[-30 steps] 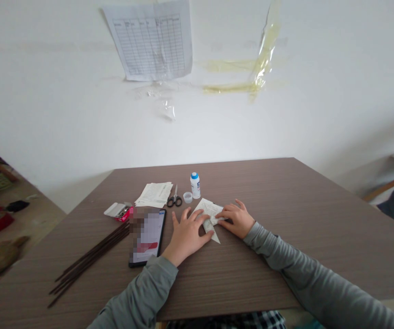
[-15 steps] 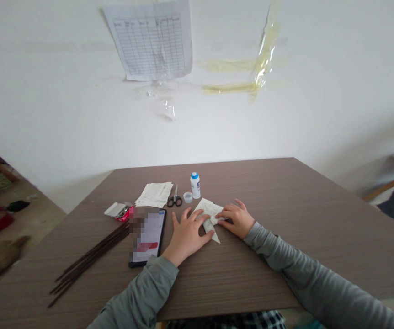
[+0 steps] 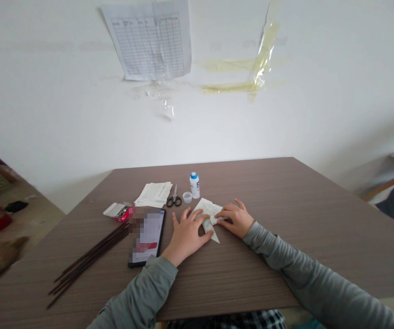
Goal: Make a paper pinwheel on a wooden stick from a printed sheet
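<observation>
Staying put: left hand [image 3: 188, 234], fingers wide, on folded paper [image 3: 205, 207]; right hand [image 3: 236, 220] pinching it.

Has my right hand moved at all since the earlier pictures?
No, not noticeably: against the blue-capped bottle standing on the table, the right hand keeps the same place at the folded paper.

Our view is shifting slightly: we are seeing the folded paper [image 3: 204, 206], bottle [image 3: 194, 186], phone [image 3: 149, 235] and wall sheet [image 3: 149, 41] sitting a hair further left in it than half a second ago.
</observation>
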A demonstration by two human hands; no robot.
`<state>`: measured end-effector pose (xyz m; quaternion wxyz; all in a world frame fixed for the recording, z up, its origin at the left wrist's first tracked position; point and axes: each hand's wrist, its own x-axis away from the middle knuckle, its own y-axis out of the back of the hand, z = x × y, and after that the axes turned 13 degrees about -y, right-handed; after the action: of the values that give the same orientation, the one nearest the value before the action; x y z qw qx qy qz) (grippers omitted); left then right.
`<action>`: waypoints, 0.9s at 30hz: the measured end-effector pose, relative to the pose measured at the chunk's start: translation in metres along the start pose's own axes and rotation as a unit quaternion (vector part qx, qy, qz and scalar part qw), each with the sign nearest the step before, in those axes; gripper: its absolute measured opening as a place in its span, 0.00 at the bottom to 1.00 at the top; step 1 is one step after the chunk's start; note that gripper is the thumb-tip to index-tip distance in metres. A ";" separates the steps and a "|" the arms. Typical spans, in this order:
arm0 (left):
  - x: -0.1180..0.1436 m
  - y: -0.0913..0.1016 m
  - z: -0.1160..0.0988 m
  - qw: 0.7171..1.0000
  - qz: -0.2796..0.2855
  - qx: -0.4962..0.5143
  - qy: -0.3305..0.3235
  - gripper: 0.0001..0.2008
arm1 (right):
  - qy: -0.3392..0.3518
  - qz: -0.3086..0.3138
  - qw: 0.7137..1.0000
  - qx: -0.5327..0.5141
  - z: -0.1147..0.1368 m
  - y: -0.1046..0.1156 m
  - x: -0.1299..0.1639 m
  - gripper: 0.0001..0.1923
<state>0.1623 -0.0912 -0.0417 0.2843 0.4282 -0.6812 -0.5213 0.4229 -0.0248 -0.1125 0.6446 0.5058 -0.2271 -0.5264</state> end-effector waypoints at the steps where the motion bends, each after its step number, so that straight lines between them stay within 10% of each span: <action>1: 0.000 -0.001 0.001 1.000 -0.004 0.004 -0.002 0.26 | 0.001 0.000 1.000 0.001 0.001 0.001 0.000 0.13; 27: 0.004 -0.006 0.016 0.999 -0.033 0.005 -0.005 0.32 | 0.033 -0.054 0.997 -0.050 -0.014 0.005 -0.006 0.19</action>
<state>0.1491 -0.0879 -0.0521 0.2616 0.4496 -0.6704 -0.5291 0.4349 -0.0142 -0.1117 0.6470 0.5012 -0.1519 -0.5541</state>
